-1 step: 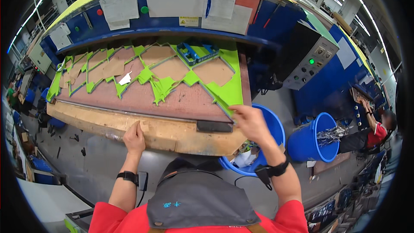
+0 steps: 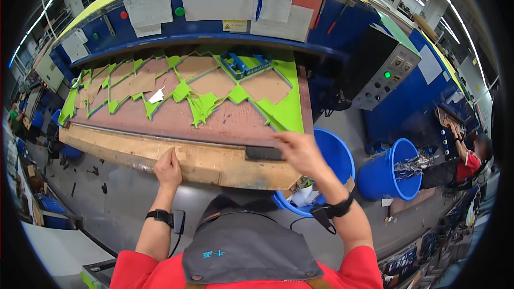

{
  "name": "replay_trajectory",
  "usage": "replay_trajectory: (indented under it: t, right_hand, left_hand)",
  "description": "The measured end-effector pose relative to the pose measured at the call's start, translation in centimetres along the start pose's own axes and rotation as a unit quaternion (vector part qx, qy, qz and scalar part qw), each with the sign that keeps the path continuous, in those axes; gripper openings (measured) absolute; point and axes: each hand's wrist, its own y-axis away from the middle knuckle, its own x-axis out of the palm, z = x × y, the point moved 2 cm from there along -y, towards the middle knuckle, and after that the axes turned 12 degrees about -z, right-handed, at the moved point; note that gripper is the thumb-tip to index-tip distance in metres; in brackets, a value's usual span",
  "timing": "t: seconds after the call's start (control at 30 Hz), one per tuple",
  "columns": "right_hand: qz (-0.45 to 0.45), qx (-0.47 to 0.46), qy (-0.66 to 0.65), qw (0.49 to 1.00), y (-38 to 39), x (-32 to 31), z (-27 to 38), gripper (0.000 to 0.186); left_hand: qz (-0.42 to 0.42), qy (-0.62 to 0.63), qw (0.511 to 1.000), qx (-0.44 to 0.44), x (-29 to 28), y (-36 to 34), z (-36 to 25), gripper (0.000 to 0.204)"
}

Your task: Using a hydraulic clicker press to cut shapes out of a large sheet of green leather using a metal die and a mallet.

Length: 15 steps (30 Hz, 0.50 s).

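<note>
My left hand (image 2: 168,169) is closed in a fist over the worn wooden front ledge (image 2: 112,147); nothing shows in its grip. Over the right end of that ledge, my right hand (image 2: 302,153) has its fingers drawn together beside a black block (image 2: 262,153). What they pinch, if anything, is hidden. Just beyond the right fingers lies the near corner of a lime-green sheet (image 2: 284,114), cut into a net of large openings. A blue cutting die (image 2: 243,66) rests on its far right part. Brown pieces (image 2: 142,83) and a white scrap (image 2: 157,95) lie on the reddish board (image 2: 225,126).
Blue bins stand by my right arm, the nearer bin (image 2: 350,166) with scraps and another bin (image 2: 388,168) with silvery strips. A control box (image 2: 386,75) with a lit green button juts out at right. A co-worker (image 2: 465,163) in red is at far right.
My right hand has shifted slightly left, away from the green sheet's corner and toward the black block. My left hand stays nearly in place.
</note>
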Motion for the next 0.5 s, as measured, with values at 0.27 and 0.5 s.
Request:
replay_trajectory:
  t: [0.27, 0.5]
  right_hand:
    - [0.101, -0.193, 0.090, 0.972, 2.6, 19.7, 4.1, 0.019]
    - [0.065, -0.217, 0.181, 0.957, 2.8, 26.3, 2.1, 0.021]
  left_hand:
    - [0.023, -0.046, 0.997, 0.050, 0.8, -0.5, 0.6, 0.014]
    - [0.356, 0.252, 0.896, -0.082, -1.9, -4.8, 4.8, 0.028]
